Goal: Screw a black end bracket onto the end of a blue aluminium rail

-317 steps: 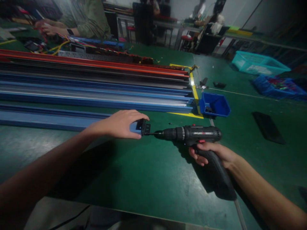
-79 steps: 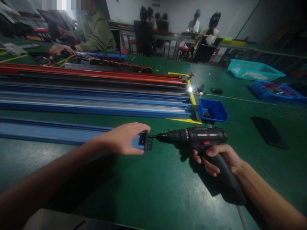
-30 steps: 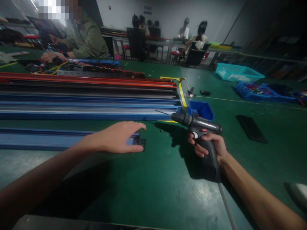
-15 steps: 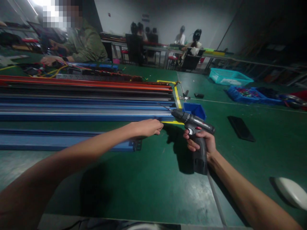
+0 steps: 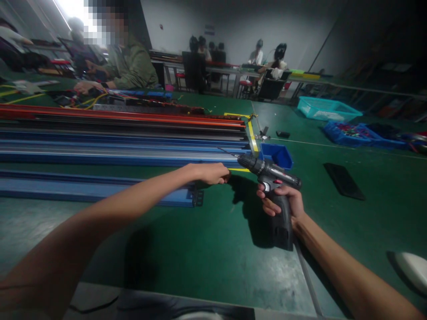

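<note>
My right hand (image 5: 283,200) is wrapped round the handle of a black cordless drill (image 5: 271,171), its long thin bit pointing left over the blue profiles. My left hand (image 5: 215,173) is closed just left of the drill, fingers curled down; what they hold, if anything, is hidden. Below my left forearm lies a separate blue profile (image 5: 167,195) with a black end piece (image 5: 198,196) at its right end. Behind my left hand several long blue profiles (image 5: 133,155) lie side by side. A small blue bin (image 5: 276,154) stands just behind the drill.
Orange profiles (image 5: 150,116) lie farther back, near yellow tape (image 5: 252,135). To the right are a black phone-like slab (image 5: 343,180), a turquoise basket (image 5: 328,109), blue trays (image 5: 347,133) and a white object (image 5: 413,269). A co-worker in a green sleeve (image 5: 140,66) sits across the table.
The view has shifted slightly, so most things sit farther right. My left hand stays closed and my right hand keeps its hold on the drill.
</note>
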Available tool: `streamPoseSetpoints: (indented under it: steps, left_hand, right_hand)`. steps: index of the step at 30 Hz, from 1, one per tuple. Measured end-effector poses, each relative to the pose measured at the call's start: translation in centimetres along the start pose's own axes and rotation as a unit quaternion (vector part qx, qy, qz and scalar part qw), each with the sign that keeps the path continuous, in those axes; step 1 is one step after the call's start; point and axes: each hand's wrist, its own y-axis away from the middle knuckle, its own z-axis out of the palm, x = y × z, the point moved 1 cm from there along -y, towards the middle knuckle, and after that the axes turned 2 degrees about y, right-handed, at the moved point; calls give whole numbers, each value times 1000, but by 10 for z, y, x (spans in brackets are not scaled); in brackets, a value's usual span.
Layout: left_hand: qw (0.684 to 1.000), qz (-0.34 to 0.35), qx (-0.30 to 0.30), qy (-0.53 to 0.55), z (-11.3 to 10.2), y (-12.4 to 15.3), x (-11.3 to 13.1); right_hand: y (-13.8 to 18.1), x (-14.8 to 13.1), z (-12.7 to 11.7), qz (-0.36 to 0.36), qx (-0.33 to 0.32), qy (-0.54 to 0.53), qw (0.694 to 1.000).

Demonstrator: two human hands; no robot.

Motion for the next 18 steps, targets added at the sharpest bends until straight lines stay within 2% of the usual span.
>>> streamPoseSetpoints:
  steps: [6, 12, 15, 18]
  left_hand:
    - [1000, 18, 12, -5, 1, 2, -3]
    - [995, 45, 90, 16, -4, 14, 0]
    - [988, 56, 140, 37, -13, 32, 2]
    - [977, 45, 203, 57, -17, 65, -1]
  right_hand:
    - [0, 2, 3, 3, -4, 0, 1000]
    - [0, 4, 4, 12, -9, -2, 1000]
    - [2, 5, 4, 26, -23, -12, 999]
    - [4, 8, 5, 40, -40, -19, 998]
